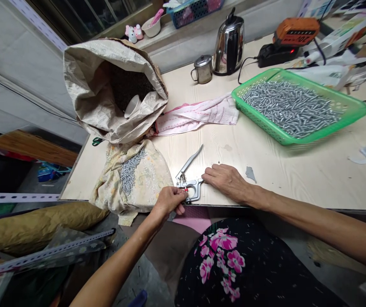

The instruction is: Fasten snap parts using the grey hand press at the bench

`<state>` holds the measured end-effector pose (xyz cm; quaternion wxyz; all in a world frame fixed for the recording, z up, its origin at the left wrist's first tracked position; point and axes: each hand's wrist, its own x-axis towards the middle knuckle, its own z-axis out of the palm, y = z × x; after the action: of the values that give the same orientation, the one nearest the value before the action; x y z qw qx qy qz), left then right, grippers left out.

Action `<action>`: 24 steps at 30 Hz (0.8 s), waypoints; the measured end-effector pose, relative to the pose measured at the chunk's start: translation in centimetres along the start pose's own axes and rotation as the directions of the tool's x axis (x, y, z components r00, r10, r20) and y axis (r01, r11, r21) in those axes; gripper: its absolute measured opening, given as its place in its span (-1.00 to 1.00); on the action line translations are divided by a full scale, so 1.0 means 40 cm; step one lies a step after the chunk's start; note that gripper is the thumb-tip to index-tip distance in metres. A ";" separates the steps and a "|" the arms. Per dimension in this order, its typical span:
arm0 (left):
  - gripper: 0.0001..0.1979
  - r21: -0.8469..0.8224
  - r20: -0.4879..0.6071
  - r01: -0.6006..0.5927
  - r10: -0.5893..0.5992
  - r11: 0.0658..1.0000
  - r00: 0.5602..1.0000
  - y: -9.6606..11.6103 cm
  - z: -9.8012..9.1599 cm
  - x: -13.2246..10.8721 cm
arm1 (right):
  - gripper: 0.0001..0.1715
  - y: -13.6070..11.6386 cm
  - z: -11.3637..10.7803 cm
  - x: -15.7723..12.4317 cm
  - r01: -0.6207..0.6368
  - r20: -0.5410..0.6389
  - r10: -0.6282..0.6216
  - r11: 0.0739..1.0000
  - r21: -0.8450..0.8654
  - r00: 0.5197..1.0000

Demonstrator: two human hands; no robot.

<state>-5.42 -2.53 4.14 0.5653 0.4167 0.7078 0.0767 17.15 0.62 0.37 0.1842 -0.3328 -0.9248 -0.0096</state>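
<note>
A pair of grey snap pliers (190, 164) lies at the table's front edge, with one lever angled up and away and a spring by its pivot. My right hand (226, 181) is closed over the other handle, which its fingers mostly hide. At the jaw end, my left hand (171, 200) pinches with thumb and forefinger beside a small red part; whatever sits between the fingertips is too small to make out. Just left of that hand, a heap of small silver metal pieces (130, 172) rests on a yellow patterned cloth (152, 179).
Behind the cloth, a large open sack (83, 85) holds dark contents and a white cup (133, 106). A green basket (285, 140) of silver pieces stands right. Farther back are a pink-white towel (198, 115), metal mug (203, 70), kettle (229, 44) and orange battery (296, 32).
</note>
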 end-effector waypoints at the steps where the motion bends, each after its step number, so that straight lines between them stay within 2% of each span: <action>1: -0.78 -0.020 -0.001 0.018 -0.018 1.000 1.000 0.004 0.001 -0.002 | -0.80 -0.001 -0.001 0.001 -0.003 0.014 0.003 1.000 0.004 1.000; 5: -0.77 -0.060 0.013 0.057 -0.057 0.997 0.998 0.011 0.003 -0.008 | -0.81 -0.004 -0.014 0.004 -0.036 0.086 0.032 0.998 0.042 0.996; 8: -0.74 -0.059 0.026 0.043 -0.041 0.997 0.999 0.009 0.000 -0.008 | -0.87 0.007 -0.031 0.002 -0.091 0.143 0.069 0.983 0.158 0.987; 9: -0.73 -0.054 0.029 0.038 -0.036 0.998 0.999 0.007 -0.002 -0.007 | -0.81 0.016 -0.037 0.002 -0.103 0.152 0.074 0.976 0.193 0.986; 14: -0.71 -0.022 0.035 0.025 -0.025 0.999 0.999 0.004 -0.007 -0.002 | 0.08 0.098 -0.040 0.026 -0.043 0.184 0.011 0.985 0.169 0.983; 16: -0.72 -0.025 0.026 0.028 -0.027 0.999 0.999 0.004 -0.007 -0.002 | 0.22 0.132 -0.030 0.051 0.013 0.244 -0.056 0.984 0.175 0.968; 20: -0.69 -0.028 -0.004 0.028 -0.028 0.999 1.000 0.007 -0.003 -0.006 | 0.24 0.167 -0.016 0.104 0.077 0.340 -0.138 0.979 0.188 0.930; 24: -0.67 -0.024 -0.015 0.044 -0.044 0.999 0.999 0.009 0.000 -0.008 | 0.13 0.162 -0.029 0.130 0.096 0.354 -0.147 0.983 0.156 0.924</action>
<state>-5.25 -2.52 4.58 0.5660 0.3938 0.7203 0.0757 17.85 8.67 2.60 0.0312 -0.2573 -0.9602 0.1037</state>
